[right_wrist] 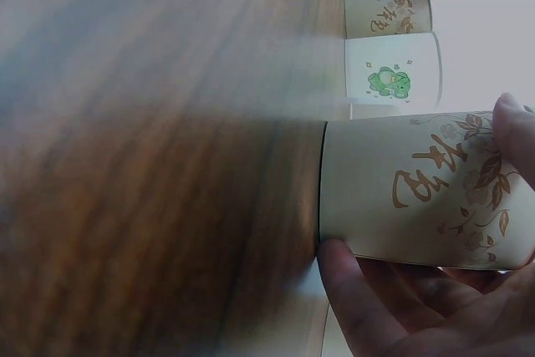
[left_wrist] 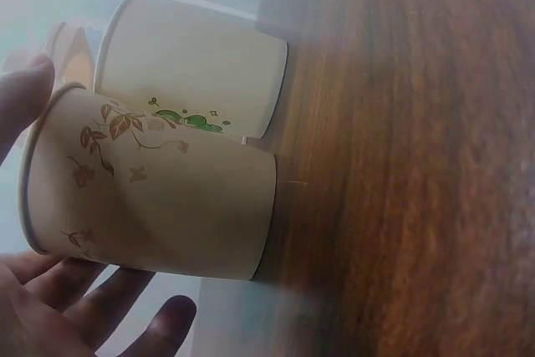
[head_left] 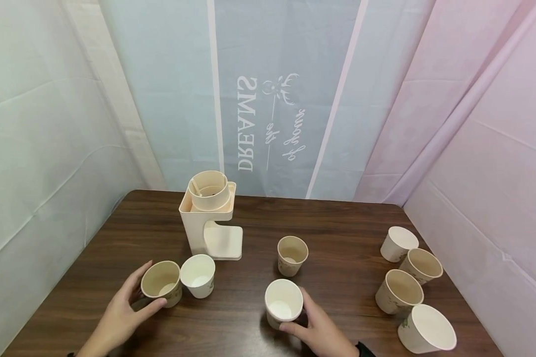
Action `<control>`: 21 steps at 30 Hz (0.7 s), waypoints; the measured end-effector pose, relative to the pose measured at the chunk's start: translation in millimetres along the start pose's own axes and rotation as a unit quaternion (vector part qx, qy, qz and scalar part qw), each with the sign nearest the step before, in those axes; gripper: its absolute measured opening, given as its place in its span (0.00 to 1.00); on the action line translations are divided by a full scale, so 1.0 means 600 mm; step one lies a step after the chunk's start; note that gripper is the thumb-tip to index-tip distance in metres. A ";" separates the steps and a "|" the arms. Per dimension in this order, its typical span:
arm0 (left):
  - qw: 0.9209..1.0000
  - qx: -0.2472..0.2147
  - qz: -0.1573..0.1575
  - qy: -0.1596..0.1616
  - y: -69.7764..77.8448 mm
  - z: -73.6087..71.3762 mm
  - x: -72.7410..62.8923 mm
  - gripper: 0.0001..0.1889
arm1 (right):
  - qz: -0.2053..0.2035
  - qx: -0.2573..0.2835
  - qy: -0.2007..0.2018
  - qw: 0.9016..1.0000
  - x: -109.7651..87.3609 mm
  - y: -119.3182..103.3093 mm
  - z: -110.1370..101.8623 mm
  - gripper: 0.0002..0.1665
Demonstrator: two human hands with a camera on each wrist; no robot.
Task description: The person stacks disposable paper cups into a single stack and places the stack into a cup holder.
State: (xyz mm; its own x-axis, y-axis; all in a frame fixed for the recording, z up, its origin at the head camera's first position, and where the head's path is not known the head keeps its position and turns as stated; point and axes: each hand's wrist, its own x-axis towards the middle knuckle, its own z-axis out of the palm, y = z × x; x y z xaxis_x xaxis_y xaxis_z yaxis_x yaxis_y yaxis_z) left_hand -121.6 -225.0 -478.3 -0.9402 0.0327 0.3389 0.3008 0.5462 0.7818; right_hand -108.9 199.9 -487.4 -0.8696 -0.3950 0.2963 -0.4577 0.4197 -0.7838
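My left hand (head_left: 121, 312) holds a brown paper cup (head_left: 163, 282) upright on the table, thumb and fingers on opposite sides. Its printed brown leaves face the left wrist camera. Against its right side stands a white paper cup (head_left: 198, 277) with a green cartoon figure (right_wrist: 389, 83). Farther right, my right hand (head_left: 321, 327) grips another paper cup (head_left: 282, 300), white inside, upright on the table. Brown flowers and characters on this cup's wall (right_wrist: 418, 190) show in the right wrist view. A smaller-looking brown cup (head_left: 292, 254) stands just behind it, apart from the hand.
A cream cup-holder-like appliance (head_left: 192, 228) with a round top container (head_left: 209, 196) and a low platform (head_left: 225, 242) stands behind the left cups. Several paper cups, including a white one (head_left: 429, 331) and a brown one (head_left: 397, 292), cluster at the right of the dark wooden table (head_left: 339, 233).
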 end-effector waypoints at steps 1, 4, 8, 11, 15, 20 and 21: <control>1.000 -0.004 0.001 0.002 -0.001 0.000 0.000 0.45 | -0.001 -0.001 0.000 1.000 0.000 0.000 0.000 0.42; 1.000 -0.009 0.005 0.005 -0.003 0.001 0.001 0.44 | -0.003 0.001 -0.001 1.000 0.000 0.001 0.000 0.42; 1.000 -0.012 0.012 0.009 -0.004 0.005 0.003 0.45 | -0.005 0.003 -0.001 1.000 0.000 0.001 0.000 0.42; 1.000 -0.013 0.013 0.014 -0.004 0.007 0.005 0.44 | -0.005 0.002 0.000 1.000 0.000 0.000 0.000 0.43; 1.000 -0.014 0.013 0.018 -0.005 0.008 0.007 0.42 | -0.003 0.002 0.000 1.000 0.000 -0.001 0.000 0.43; 1.000 -0.018 0.007 0.025 -0.005 0.001 0.007 0.40 | 0.000 0.004 -0.002 1.000 0.000 0.000 0.000 0.43; 0.999 -0.017 0.003 0.028 -0.005 -0.001 0.006 0.40 | 0.000 0.003 -0.002 1.000 0.000 0.000 0.000 0.43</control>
State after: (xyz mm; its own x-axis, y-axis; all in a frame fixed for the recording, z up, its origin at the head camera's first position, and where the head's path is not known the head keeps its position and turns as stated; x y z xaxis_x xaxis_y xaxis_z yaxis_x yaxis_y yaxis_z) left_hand -126.1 -226.9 -479.2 -0.9280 -0.0115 0.3725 0.3133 0.5170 0.7966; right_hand -109.2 200.1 -487.4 -0.8688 -0.3983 0.2943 -0.4568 0.4151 -0.7868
